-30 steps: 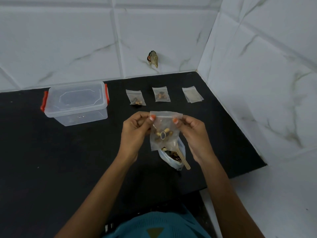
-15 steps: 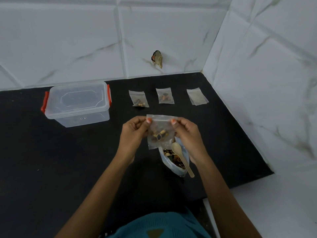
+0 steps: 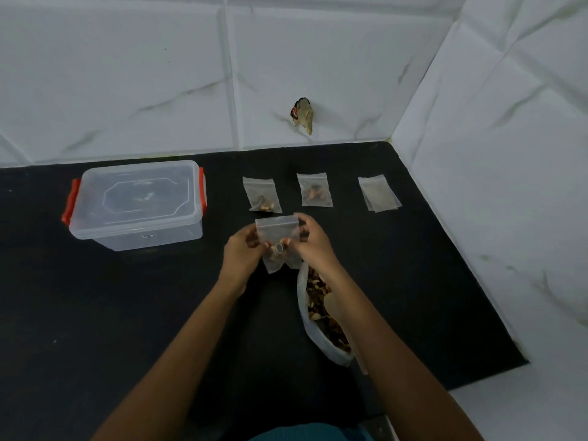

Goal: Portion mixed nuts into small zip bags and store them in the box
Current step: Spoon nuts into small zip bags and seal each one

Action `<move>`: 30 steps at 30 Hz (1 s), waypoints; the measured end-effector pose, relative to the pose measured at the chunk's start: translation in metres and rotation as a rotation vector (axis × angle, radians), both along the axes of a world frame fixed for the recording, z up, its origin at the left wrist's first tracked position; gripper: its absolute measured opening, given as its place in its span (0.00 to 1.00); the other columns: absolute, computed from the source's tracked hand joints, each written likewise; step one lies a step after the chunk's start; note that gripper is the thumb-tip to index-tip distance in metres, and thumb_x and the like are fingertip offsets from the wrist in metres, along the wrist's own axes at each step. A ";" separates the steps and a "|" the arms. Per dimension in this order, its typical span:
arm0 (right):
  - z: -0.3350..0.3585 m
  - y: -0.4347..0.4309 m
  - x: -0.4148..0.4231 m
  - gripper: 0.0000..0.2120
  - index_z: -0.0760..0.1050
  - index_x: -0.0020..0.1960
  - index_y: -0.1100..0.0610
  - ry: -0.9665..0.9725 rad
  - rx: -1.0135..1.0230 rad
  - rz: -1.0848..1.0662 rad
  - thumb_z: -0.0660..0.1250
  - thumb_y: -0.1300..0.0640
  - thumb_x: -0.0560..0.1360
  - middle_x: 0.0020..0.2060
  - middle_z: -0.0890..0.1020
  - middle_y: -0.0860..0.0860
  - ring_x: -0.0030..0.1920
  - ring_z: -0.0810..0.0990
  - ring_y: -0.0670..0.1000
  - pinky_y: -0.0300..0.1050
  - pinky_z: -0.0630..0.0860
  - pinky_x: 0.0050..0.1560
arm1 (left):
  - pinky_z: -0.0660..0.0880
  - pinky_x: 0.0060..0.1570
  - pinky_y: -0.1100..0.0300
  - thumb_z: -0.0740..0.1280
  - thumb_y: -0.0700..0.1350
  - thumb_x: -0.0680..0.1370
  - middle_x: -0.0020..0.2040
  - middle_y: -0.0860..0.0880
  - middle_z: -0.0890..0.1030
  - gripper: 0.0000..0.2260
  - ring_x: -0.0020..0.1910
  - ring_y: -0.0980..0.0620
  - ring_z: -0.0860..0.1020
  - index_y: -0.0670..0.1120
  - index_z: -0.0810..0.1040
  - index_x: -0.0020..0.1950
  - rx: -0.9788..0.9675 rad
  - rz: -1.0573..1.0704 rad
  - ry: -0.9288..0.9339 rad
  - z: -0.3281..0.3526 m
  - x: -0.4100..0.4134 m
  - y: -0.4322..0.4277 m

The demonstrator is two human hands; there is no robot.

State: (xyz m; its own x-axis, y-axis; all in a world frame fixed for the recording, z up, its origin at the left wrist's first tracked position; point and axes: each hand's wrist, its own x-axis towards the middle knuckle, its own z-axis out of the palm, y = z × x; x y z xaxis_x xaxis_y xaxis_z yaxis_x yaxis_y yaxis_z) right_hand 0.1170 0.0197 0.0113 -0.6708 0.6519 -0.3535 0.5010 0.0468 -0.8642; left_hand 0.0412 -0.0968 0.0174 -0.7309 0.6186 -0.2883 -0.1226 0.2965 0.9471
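A small clear zip bag (image 3: 277, 230) with a few nuts in its bottom is held upright between both hands above the black counter. My left hand (image 3: 242, 253) pinches its left side and my right hand (image 3: 313, 241) pinches its right side. Behind it lie two filled zip bags (image 3: 262, 195) (image 3: 314, 190) and a small stack of empty bags (image 3: 379, 193). The big open bag of mixed nuts (image 3: 321, 316) lies under my right forearm, with a wooden spoon (image 3: 332, 305) resting in it. A clear lidded box (image 3: 136, 203) with red clips stands at the back left.
The black counter (image 3: 95, 313) ends at white marbled wall tiles behind and to the right. A small scrap of wrapper (image 3: 302, 116) sticks to the back wall. The counter's right edge drops to a white surface.
The held bag has moved a little away from me, towards the filled bags. My fingers have shifted down from the top corners to the bag's sides.
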 end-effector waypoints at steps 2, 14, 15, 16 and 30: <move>-0.009 0.006 -0.013 0.28 0.62 0.70 0.53 -0.028 0.001 -0.004 0.67 0.64 0.73 0.55 0.74 0.52 0.54 0.72 0.46 0.38 0.70 0.48 | 0.73 0.48 0.66 0.64 0.33 0.75 0.57 0.50 0.76 0.19 0.53 0.57 0.74 0.42 0.70 0.66 -0.040 0.035 -0.004 -0.006 -0.009 0.009; -0.038 0.018 -0.030 0.20 0.67 0.61 0.54 -0.200 0.255 0.078 0.69 0.54 0.72 0.45 0.77 0.48 0.49 0.76 0.48 0.44 0.73 0.44 | 0.73 0.49 0.65 0.65 0.34 0.75 0.64 0.43 0.68 0.18 0.53 0.54 0.74 0.42 0.69 0.64 -0.287 0.041 0.163 -0.051 -0.033 0.029; -0.038 0.019 -0.030 0.19 0.68 0.61 0.55 -0.197 0.220 0.078 0.69 0.55 0.72 0.44 0.76 0.48 0.49 0.76 0.48 0.43 0.73 0.43 | 0.73 0.51 0.63 0.65 0.35 0.75 0.64 0.43 0.68 0.18 0.55 0.53 0.74 0.42 0.69 0.64 -0.293 0.039 0.181 -0.051 -0.033 0.030; -0.038 0.021 -0.030 0.19 0.68 0.61 0.55 -0.188 0.184 0.078 0.69 0.55 0.73 0.44 0.75 0.48 0.49 0.77 0.49 0.42 0.72 0.43 | 0.74 0.55 0.60 0.66 0.35 0.75 0.64 0.43 0.68 0.18 0.58 0.51 0.73 0.42 0.70 0.64 -0.300 0.042 0.200 -0.052 -0.033 0.032; -0.016 0.102 0.009 0.10 0.75 0.55 0.59 -0.097 0.183 -0.202 0.67 0.61 0.74 0.45 0.77 0.49 0.46 0.75 0.45 0.37 0.70 0.46 | 0.69 0.53 0.67 0.62 0.32 0.76 0.57 0.45 0.74 0.13 0.55 0.53 0.74 0.40 0.73 0.60 -0.082 -0.017 0.374 -0.024 0.010 0.119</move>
